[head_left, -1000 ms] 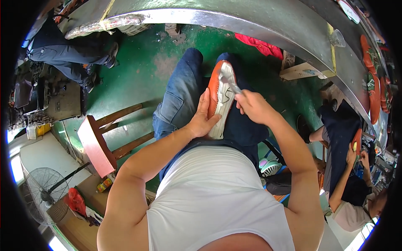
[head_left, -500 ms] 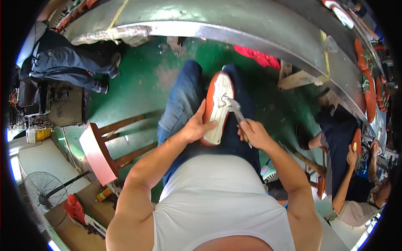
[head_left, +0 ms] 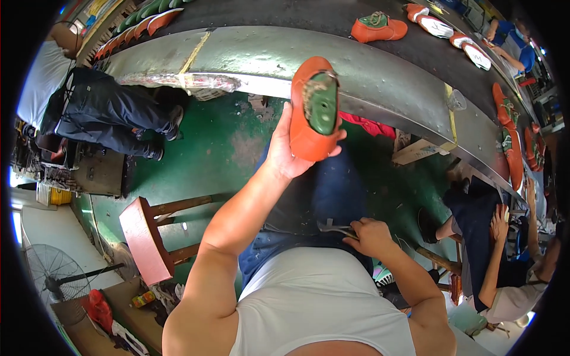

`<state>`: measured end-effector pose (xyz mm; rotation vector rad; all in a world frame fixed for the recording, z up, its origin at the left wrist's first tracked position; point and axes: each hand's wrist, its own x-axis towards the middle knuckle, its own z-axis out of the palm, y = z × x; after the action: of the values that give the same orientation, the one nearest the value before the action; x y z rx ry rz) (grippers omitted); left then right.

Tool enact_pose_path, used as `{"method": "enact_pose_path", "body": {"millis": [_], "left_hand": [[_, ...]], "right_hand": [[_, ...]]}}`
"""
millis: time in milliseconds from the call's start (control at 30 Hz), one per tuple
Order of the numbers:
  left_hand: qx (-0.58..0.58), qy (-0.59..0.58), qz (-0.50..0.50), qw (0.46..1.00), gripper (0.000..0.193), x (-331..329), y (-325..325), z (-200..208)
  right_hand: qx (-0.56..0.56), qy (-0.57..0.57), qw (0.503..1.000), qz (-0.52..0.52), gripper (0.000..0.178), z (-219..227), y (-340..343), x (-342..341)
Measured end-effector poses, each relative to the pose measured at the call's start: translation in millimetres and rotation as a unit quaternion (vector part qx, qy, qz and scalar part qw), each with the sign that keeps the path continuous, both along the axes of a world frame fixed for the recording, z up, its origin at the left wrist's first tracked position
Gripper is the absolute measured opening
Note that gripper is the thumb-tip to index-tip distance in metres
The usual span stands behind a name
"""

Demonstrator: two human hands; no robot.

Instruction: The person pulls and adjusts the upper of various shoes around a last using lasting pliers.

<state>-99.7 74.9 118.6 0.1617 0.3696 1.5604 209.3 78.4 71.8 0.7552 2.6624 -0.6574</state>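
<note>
An orange-red shoe (head_left: 312,142) lies across my left hand (head_left: 285,149), which is closed around it from below. Its top faces up, and a green shoe last (head_left: 323,110) fills the opening. The shoe is raised in front of the metal edge of the work line. Down by my lap, my right hand (head_left: 372,238) is closed on the handle of a hammer (head_left: 328,226). The hammer's metal head points left, over my dark blue trousers. Most of its handle is hidden by my fingers.
A metal-edged conveyor (head_left: 255,56) runs across ahead, carrying an orange-red shoe (head_left: 380,28) and several others. A wooden stool (head_left: 144,240) stands at left, near a fan (head_left: 50,273). One person stands at far left; another sits at right (head_left: 475,237).
My left hand has lifted the shoe forward off my lap and turned it from sole up to top up. My right hand has drawn the hammer back toward my waist.
</note>
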Motion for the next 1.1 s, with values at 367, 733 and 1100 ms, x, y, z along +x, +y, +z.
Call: {"method": "enact_pose_path", "body": {"millis": [367,733,1100], "left_hand": [[0.050,-0.071,0.037,0.996,0.075,15.4,22.7,-9.4],[-0.004,0.040,0.067,0.997,0.067,27.9,9.6,-36.0],[-0.040,0.067,0.041,0.996,0.080,12.3,15.9,-29.7]], "right_hand": [[0.090,0.388,0.917,-0.016,0.027,53.2,59.2,-50.6],[0.159,0.356,0.898,0.203,0.036,125.4,123.2,-171.3],[-0.522,0.571,0.611,-0.169,0.027,103.5,153.0,-180.4]]}}
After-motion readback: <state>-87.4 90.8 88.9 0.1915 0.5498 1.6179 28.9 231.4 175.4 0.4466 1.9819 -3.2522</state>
